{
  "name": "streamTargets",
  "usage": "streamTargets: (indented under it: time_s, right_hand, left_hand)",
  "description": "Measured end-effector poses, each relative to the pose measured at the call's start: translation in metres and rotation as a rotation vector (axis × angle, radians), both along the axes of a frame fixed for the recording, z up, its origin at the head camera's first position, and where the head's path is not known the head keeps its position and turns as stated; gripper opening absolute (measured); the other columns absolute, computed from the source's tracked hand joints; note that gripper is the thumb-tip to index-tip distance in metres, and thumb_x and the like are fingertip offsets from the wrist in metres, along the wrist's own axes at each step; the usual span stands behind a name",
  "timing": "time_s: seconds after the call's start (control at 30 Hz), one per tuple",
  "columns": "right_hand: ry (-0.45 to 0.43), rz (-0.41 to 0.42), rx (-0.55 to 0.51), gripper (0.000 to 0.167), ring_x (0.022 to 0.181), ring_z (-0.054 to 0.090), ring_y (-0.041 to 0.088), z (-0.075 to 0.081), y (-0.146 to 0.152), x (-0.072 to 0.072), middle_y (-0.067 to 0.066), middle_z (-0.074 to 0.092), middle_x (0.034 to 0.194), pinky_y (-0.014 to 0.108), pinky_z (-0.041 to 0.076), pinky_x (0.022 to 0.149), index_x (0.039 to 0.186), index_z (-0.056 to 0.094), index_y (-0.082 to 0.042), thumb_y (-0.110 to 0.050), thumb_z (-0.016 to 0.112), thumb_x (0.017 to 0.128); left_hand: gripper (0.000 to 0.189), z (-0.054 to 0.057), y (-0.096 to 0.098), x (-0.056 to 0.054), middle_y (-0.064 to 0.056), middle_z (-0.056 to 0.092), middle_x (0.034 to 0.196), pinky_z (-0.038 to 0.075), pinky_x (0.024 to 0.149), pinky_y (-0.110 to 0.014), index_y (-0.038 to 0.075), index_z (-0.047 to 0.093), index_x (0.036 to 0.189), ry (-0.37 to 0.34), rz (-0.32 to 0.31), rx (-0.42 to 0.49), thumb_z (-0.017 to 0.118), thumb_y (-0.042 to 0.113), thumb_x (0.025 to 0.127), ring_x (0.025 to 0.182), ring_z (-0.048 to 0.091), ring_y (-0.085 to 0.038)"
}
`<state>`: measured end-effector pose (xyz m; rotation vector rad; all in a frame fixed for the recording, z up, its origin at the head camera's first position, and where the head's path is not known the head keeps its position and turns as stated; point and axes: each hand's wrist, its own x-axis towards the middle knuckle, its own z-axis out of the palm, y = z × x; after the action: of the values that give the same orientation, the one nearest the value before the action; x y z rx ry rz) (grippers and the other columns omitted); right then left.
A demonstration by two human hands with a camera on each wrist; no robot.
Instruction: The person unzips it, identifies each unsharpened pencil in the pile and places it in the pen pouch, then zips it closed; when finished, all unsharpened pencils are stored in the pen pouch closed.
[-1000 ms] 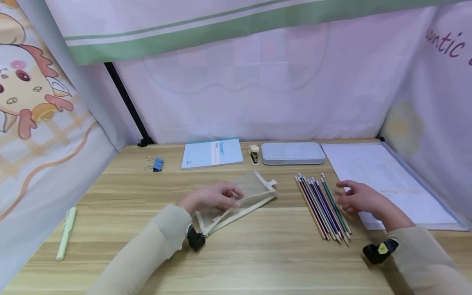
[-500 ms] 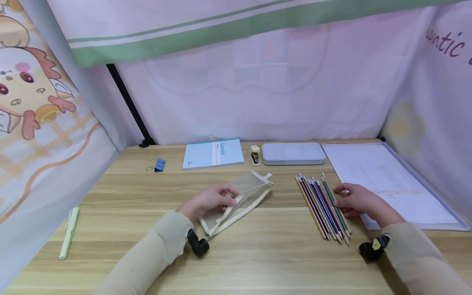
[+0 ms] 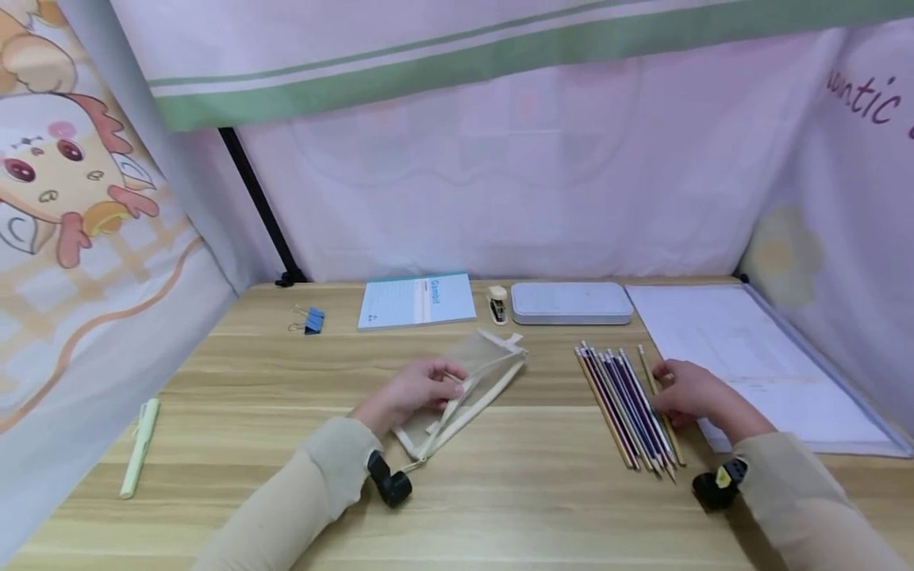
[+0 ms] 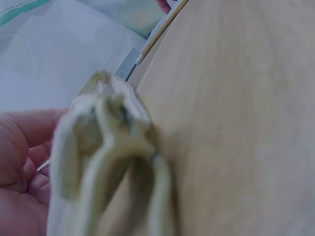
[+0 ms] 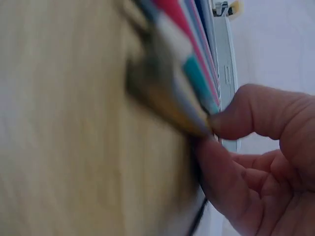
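My left hand (image 3: 420, 387) holds the open edge of a see-through mesh zip pouch (image 3: 493, 381) with cream trim, which lies slanted in the middle of the table. In the left wrist view, the pouch's cream end (image 4: 101, 147) is close and blurred, with the fingers behind it. To the right, a bundle of pencils (image 3: 621, 404) lies side by side, white eraser ends away from me. At its right edge my right hand (image 3: 694, 392) pinches a pencil (image 5: 189, 115) between thumb and forefinger; in the head view this gold pencil stands a little apart from the bundle.
Along the back of the table are blue binder clips (image 3: 312, 320), a notebook (image 3: 417, 301), a small stapler (image 3: 497, 305) and a pale pencil box (image 3: 571, 303). Papers in a clear folder (image 3: 757, 357) lie at right. A light green pen (image 3: 140, 448) lies at left.
The right hand has moved in to the bundle's right side and taken hold of a pencil, which has shifted away from the others. The left hand has lifted the pouch's edge, widening its opening.
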<state>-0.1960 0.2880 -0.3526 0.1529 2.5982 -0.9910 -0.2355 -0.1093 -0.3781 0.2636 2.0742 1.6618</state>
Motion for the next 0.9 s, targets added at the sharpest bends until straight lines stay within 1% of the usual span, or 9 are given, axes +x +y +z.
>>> streamTargets:
  time_s: [0.13,0.23,0.33,0.43,0.53,0.6,0.7,0.8,0.9]
  right_hand:
    - [0.014,-0.037,-0.037,0.062,0.061,0.055,0.017,-0.001,0.006,0.004,0.014,0.053,0.082,0.032,0.052,0.058,0.127,0.031,0.015,-0.009,0.061,0.077]
    - [0.042,-0.075,-0.1,0.062,0.062,0.057,0.016,-0.001,0.013,0.006,0.016,0.054,0.086,0.033,0.053,0.059,0.128,0.027,0.016,-0.008,0.056,0.078]
    - [0.081,-0.118,-0.164,0.063,0.061,0.058,0.015,0.0,0.016,0.005,0.013,0.054,0.082,0.032,0.054,0.059,0.129,0.023,0.015,-0.008,0.052,0.079]
    - [0.11,-0.139,-0.258,0.064,0.06,0.059,0.012,0.006,0.008,0.002,0.006,0.055,0.075,0.029,0.055,0.06,0.133,0.02,0.014,-0.007,0.051,0.081]
    - [0.127,-0.12,-0.409,0.063,0.06,0.06,0.008,0.014,-0.01,-0.001,0.0,0.058,0.07,0.026,0.055,0.061,0.135,0.017,0.012,-0.006,0.05,0.083]
    - [0.132,-0.103,-0.517,0.061,0.061,0.06,0.006,0.018,-0.026,-0.002,-0.002,0.06,0.069,0.024,0.055,0.061,0.134,0.017,0.011,-0.003,0.049,0.084]
    - [0.141,-0.092,-0.661,0.057,0.062,0.06,0.005,0.02,-0.053,-0.006,-0.003,0.06,0.071,0.021,0.054,0.061,0.134,0.017,0.011,0.0,0.046,0.086]
    - [0.15,-0.133,-0.76,0.055,0.062,0.059,0.006,0.017,-0.082,-0.01,0.0,0.058,0.074,0.019,0.053,0.062,0.134,0.018,0.01,0.004,0.045,0.086]
    - [0.157,-0.183,-0.821,0.055,0.062,0.059,0.008,0.011,-0.113,-0.011,0.004,0.059,0.076,0.02,0.053,0.062,0.134,0.02,0.011,0.007,0.045,0.086]
  left_hand:
    - [0.029,-0.004,0.005,0.003,-0.001,0.055,0.074,0.044,0.055,-0.02,-0.002,0.06,0.109,-0.008,0.041,0.024,0.065,0.001,0.081,0.059,0.05,-0.009]
    - [0.028,-0.006,0.007,0.005,-0.001,0.055,0.078,0.045,0.056,-0.02,-0.002,0.06,0.109,-0.022,0.068,0.038,0.065,0.001,0.081,0.06,0.05,-0.009]
    - [0.028,-0.005,0.009,0.006,-0.001,0.055,0.079,0.045,0.056,-0.019,-0.002,0.06,0.109,-0.025,0.089,0.054,0.065,0.002,0.081,0.06,0.05,-0.009]
    - [0.029,-0.003,0.013,0.008,-0.001,0.055,0.078,0.044,0.056,-0.019,-0.003,0.059,0.11,-0.016,0.112,0.079,0.063,0.001,0.081,0.059,0.049,-0.008]
    - [0.029,-0.001,0.018,0.01,0.0,0.055,0.076,0.043,0.055,-0.018,-0.004,0.059,0.11,0.003,0.142,0.101,0.063,-0.001,0.082,0.058,0.048,-0.007]
    - [0.029,0.001,0.022,0.012,0.0,0.055,0.077,0.043,0.055,-0.019,-0.004,0.059,0.111,0.016,0.158,0.107,0.062,-0.001,0.082,0.059,0.048,-0.008]
    - [0.029,0.0,0.025,0.014,0.0,0.056,0.078,0.043,0.055,-0.019,-0.004,0.059,0.111,0.029,0.176,0.121,0.062,0.0,0.083,0.059,0.048,-0.008]
    - [0.028,-0.002,0.027,0.014,0.001,0.056,0.077,0.042,0.055,-0.019,-0.005,0.059,0.112,0.036,0.19,0.134,0.061,0.0,0.084,0.059,0.048,-0.008]
    - [0.029,-0.004,0.028,0.014,0.001,0.056,0.075,0.042,0.054,-0.018,-0.005,0.058,0.113,0.032,0.208,0.15,0.061,0.0,0.085,0.059,0.048,-0.007]
